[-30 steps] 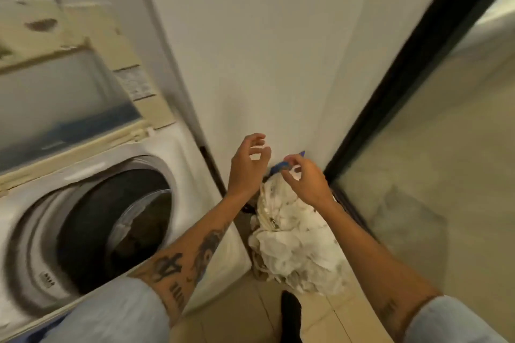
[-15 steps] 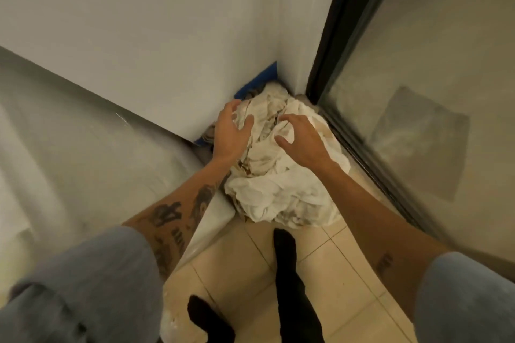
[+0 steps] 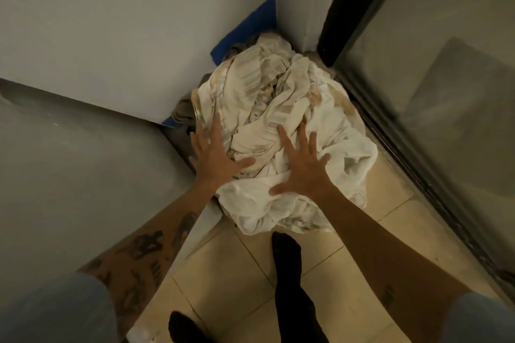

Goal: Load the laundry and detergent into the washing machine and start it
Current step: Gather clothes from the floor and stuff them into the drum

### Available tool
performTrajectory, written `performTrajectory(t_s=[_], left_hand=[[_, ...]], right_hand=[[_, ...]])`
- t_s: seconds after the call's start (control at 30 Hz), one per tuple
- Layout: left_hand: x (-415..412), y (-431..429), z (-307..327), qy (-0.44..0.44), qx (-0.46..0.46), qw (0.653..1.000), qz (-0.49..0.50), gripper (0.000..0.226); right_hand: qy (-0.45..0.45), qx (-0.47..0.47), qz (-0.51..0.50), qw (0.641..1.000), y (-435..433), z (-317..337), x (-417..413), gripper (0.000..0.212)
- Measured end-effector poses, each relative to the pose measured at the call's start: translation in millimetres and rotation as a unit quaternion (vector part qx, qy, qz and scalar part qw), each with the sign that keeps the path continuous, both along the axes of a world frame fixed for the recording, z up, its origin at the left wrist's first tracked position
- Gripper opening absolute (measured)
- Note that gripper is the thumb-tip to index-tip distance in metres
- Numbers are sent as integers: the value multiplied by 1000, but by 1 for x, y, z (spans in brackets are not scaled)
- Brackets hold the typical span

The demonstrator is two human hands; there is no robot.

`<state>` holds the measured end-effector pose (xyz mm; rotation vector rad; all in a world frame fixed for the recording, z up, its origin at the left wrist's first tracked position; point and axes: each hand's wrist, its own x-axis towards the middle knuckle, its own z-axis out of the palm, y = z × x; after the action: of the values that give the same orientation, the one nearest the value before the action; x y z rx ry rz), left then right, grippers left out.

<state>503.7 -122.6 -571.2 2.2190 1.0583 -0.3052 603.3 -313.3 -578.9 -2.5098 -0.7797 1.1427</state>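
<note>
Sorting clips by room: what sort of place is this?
Probably a home laundry corner: a crumpled heap of white cloth, beige floor tiles and a dark-framed glass door.

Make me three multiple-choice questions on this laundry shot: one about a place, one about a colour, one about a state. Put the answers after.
1. Where is the laundry pile?
A. In the corner between the white wall and the dark door frame
B. On a shelf
C. Hanging on a line

2. What colour is the object behind the pile?
A. Red
B. Blue
C. Green

3. How are the left hand and right hand?
A. Both flat on the pile, fingers spread
B. Both in fists
C. One holding a bottle

Answers: 1 A, the cloth fills that corner. 2 B, a blue edge shows above the cloth. 3 A, all fingers lie straight on the fabric.
</note>
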Motion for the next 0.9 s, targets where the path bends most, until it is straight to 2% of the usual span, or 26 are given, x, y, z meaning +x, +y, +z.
performTrajectory(t_s=[0.1,0.17,0.2,0.27,0.33,0.37,0.43,0.6,0.67,0.77,0.83,0.9], left_hand=[[13,18,-21,-19,-34,999,-2,140],[19,21,-28,-51,-72,996,2,127],[21,19,-29,-77,-80,994,11,112],[26,11,-26,-112,-61,991,43,68],[30,6,-19,-109,30,993,31,32],[31,3,-13,-112,68,991,12,26],[34,-2,-1,-144,76,987,-12,26],[37,-24,42,-217,43,975,-24,25],[39,-27,58,-221,13,975,-4,27],[43,-27,81,-219,-5,975,21,29],[47,-26,101,-220,-14,975,27,30],[50,-21,128,-243,-55,968,21,35]], right_hand=[[-23,-1,-18,1000,10,-18,-4,152],[-40,-1,-23,999,11,-21,-5,151],[-40,0,-25,999,10,-21,-4,150],[-31,6,-28,999,9,-17,-1,146],[-35,6,-39,999,11,-10,1,139],[-47,6,-51,998,12,-7,1,136],[-68,13,-70,995,18,3,2,135],[-23,54,-100,993,42,30,8,144],[-50,101,-105,988,50,37,7,133],[9,182,-125,975,55,58,1,113],[21,215,-105,971,57,75,1,100],[42,228,-73,970,58,105,7,78]])
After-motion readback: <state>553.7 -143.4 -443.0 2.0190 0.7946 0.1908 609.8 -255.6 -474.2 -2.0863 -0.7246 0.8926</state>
